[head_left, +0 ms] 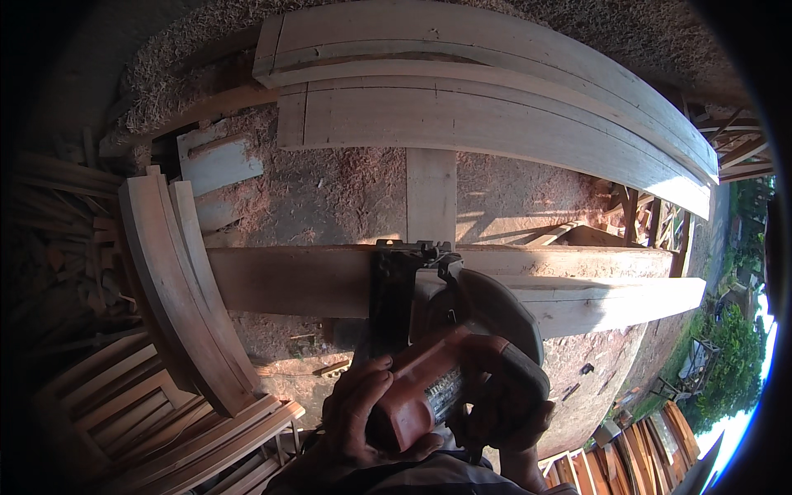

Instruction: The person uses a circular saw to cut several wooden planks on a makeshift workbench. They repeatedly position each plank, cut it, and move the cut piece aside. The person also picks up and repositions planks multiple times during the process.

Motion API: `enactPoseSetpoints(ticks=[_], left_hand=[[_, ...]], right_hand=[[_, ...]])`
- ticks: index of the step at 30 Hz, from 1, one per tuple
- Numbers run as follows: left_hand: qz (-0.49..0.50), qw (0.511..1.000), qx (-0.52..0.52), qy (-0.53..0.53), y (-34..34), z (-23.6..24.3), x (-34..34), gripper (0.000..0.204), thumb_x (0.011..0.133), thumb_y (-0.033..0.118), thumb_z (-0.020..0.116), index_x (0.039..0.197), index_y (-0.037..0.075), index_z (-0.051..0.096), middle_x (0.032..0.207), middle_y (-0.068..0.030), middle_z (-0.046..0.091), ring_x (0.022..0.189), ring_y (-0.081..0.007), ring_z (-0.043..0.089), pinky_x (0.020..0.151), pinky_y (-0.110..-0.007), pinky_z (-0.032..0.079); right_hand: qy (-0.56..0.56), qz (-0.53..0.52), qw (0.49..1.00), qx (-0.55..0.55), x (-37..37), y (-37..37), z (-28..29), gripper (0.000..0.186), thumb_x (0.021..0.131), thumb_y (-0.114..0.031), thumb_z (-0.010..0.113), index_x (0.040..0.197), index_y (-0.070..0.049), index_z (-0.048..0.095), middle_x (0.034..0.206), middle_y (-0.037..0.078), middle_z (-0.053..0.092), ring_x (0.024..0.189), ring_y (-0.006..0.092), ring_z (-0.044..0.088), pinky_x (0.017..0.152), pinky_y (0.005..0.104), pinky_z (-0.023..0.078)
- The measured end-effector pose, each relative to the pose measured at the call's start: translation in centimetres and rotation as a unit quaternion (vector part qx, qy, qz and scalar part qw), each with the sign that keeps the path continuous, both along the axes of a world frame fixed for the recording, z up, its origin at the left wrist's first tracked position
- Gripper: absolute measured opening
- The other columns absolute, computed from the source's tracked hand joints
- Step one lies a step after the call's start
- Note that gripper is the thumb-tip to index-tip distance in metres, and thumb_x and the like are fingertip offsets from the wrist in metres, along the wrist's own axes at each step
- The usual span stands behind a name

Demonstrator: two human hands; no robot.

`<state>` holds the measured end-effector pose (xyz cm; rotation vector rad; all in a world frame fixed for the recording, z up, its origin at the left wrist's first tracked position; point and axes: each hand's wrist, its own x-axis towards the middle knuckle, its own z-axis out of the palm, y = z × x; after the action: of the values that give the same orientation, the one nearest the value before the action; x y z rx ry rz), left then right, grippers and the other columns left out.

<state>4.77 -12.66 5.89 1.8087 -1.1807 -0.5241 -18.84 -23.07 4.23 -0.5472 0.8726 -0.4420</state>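
A red and black circular saw (433, 355) rests with its dark base plate (392, 289) on a long wooden beam (289, 280) lying crosswise in front of me. The blade guard (499, 309) is on the saw's right side; the blade itself is hidden. My left hand (359, 412) is wrapped round the saw's red motor housing at the lower left. My right hand (524, 433) grips the dark rear handle at the lower right, largely in shadow. Just beside the beam runs a second, pale plank (619, 301), partly in sunlight.
Two marked boards (495, 115) lie across the far side, above a board (431, 190) pointing away from me. Curved timbers (177, 280) stand at left, near stacked wooden frames (132, 396). Shavings (272, 198) cover the ground. Timber (652, 445) and greenery (726, 363) are at right.
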Motion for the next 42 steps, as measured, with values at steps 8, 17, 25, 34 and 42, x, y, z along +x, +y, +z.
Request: enactPoseSetpoints(ticks=[8,17,25,34,42], left_hand=[[0.002,1.0,-0.001,-0.012,-0.5,0.0,0.2,0.097,0.078,0.061,0.084,0.137,-0.005,0.045,0.127,-0.0227,0.055,0.114,-0.0365,0.062,0.093,-0.047,0.058],[0.0,1.0,0.002,-0.005,-1.0,0.2,0.5,0.098,0.078,0.062,0.084,0.138,-0.004,0.044,0.127,-0.0241,0.055,0.115,-0.0361,0.062,0.093,-0.046,0.058],[0.006,1.0,0.003,-0.007,-1.5,0.3,0.7,0.098,0.078,0.063,0.083,0.138,-0.003,0.043,0.127,-0.0226,0.054,0.115,-0.0354,0.061,0.093,-0.045,0.058],[0.011,1.0,-0.001,-0.014,-2.0,0.2,0.8,0.097,0.078,0.063,0.083,0.138,-0.003,0.044,0.127,-0.022,0.055,0.115,-0.0351,0.062,0.091,-0.045,0.059],[0.015,1.0,-0.008,-0.016,-2.7,0.1,1.1,0.097,0.079,0.064,0.082,0.137,-0.004,0.044,0.126,-0.0223,0.055,0.115,-0.0352,0.062,0.092,-0.045,0.059]], right_hand=[[0.086,0.034,0.995,-0.027,-0.2,-0.4,0.5,0.116,0.086,-0.094,0.03,0.142,0.005,0.051,0.107,0.009,0.065,0.081,0.0163,0.064,0.065,0.0314,0.052],[-0.001,-0.045,0.999,0.021,-1.2,0.0,-0.8,0.115,0.086,-0.093,0.033,0.143,0.006,0.051,0.113,0.011,0.064,0.088,0.0186,0.065,0.07,0.0334,0.054],[0.117,0.016,0.992,-0.05,0.2,-1.2,0.4,0.117,0.085,-0.094,0.034,0.143,0.006,0.052,0.115,0.009,0.064,0.098,0.0185,0.062,0.081,0.0342,0.052],[0.045,0.006,0.999,-0.014,1.0,-2.1,0.6,0.118,0.085,-0.094,0.035,0.144,0.007,0.051,0.118,0.01,0.063,0.098,0.0178,0.061,0.081,0.0332,0.051],[0.101,0.047,0.994,0.01,2.3,-3.8,1.7,0.13,0.076,-0.095,0.052,0.153,0.008,0.033,0.087,0.006,0.061,0.058,0.0095,0.055,0.046,0.0247,0.04]])
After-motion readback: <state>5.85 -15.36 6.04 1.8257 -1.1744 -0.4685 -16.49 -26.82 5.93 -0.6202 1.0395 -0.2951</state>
